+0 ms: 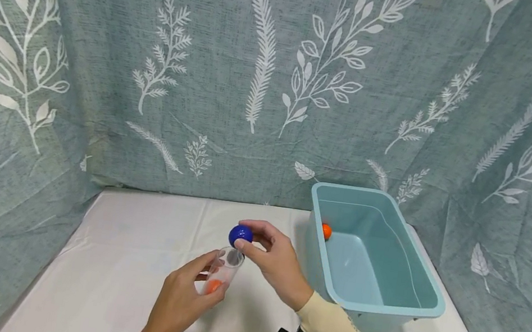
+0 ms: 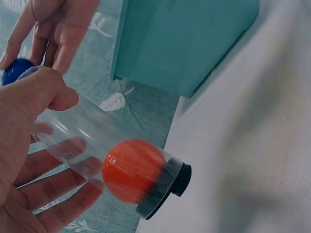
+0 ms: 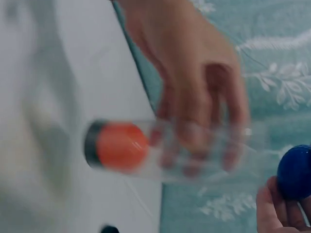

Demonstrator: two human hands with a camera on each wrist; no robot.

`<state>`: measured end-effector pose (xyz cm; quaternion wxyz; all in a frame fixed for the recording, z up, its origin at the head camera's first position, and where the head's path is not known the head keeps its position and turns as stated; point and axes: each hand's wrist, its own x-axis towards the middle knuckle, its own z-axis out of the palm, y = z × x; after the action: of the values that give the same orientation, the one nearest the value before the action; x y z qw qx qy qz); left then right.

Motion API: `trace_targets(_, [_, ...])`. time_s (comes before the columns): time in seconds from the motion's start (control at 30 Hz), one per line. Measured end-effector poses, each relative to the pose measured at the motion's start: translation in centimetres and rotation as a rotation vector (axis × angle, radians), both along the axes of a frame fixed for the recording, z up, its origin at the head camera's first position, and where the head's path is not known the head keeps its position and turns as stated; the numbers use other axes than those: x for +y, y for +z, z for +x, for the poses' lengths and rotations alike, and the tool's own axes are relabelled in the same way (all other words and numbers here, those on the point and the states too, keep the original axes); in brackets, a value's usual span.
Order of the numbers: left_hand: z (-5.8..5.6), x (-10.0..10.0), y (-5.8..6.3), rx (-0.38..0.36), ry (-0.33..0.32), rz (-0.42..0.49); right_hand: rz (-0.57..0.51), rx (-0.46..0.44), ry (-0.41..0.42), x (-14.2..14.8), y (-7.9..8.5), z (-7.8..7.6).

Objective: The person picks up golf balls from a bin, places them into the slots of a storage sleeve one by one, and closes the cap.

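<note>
A clear tube [image 2: 92,126] with a black base [image 2: 167,189] is gripped in my left hand [image 1: 190,286], tilted, its open mouth up. At its bottom lies an orange ball [image 2: 133,170]. My right hand [image 1: 280,261] pinches a blue ball [image 1: 241,235] between thumb and fingers, just above the tube's mouth. In the right wrist view the blue ball [image 3: 295,172] shows beside the mouth end, and the tube looks blurred. Whether ball and rim touch, I cannot tell.
To the right stands a blue-green plastic bin [image 1: 374,307] with another orange ball [image 1: 326,231] against its left wall. A white cloth [image 1: 130,260] covers the table. Patterned grey-green curtain [image 1: 208,67] hangs behind and at both sides.
</note>
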<state>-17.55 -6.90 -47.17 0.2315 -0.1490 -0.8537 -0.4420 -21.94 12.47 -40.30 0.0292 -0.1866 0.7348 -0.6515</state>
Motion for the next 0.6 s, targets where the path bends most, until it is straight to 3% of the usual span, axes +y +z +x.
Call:
trace_targets(0.23, [0.2,-0.2,0.2,-0.012,-0.02,0.022,-0.115,0.008,0.07,-1.9,-2.2,1.0])
trace_targets(0.43, [0.4,-0.3,0.3,-0.054,-0.022,0.049,-0.157,0.028,0.054,-2.2,-3.0,1.3])
trace_targets(0.6, [0.3,-0.3,0.4,-0.034,-0.027,0.061,-0.18,0.026,0.062,-2.3,-3.2,1.7])
